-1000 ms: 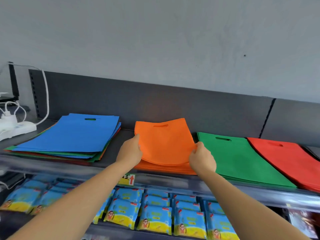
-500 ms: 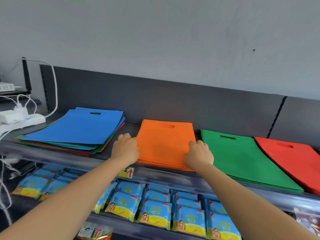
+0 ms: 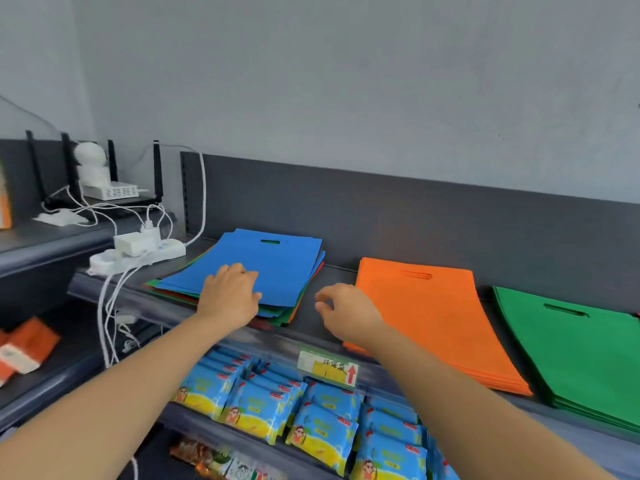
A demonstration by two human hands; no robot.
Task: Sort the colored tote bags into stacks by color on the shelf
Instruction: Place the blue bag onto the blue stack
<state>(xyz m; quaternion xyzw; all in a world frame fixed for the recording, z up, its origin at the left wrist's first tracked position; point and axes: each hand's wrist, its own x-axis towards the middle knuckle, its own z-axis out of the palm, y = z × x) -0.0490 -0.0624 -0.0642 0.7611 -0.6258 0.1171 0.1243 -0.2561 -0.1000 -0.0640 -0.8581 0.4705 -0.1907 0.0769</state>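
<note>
Our hands left the orange stack [image 3: 426, 317] for the mixed pile [image 3: 287, 315] on its left | left hand [image 3: 230, 299] flat on top blue bag [image 3: 273, 265], right hand [image 3: 346, 313] loosely curled, empty | we judge green stack [image 3: 571, 344] done too; mixed pile remains.

Left hand [image 3: 230, 299] palm-down, right hand [image 3: 348, 315] loosely curled

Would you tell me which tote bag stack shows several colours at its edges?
The leftmost stack, topped by a blue fabric tote bag: green, red and orange edges show beneath, while the orange stack and green stack look uniform.
</note>
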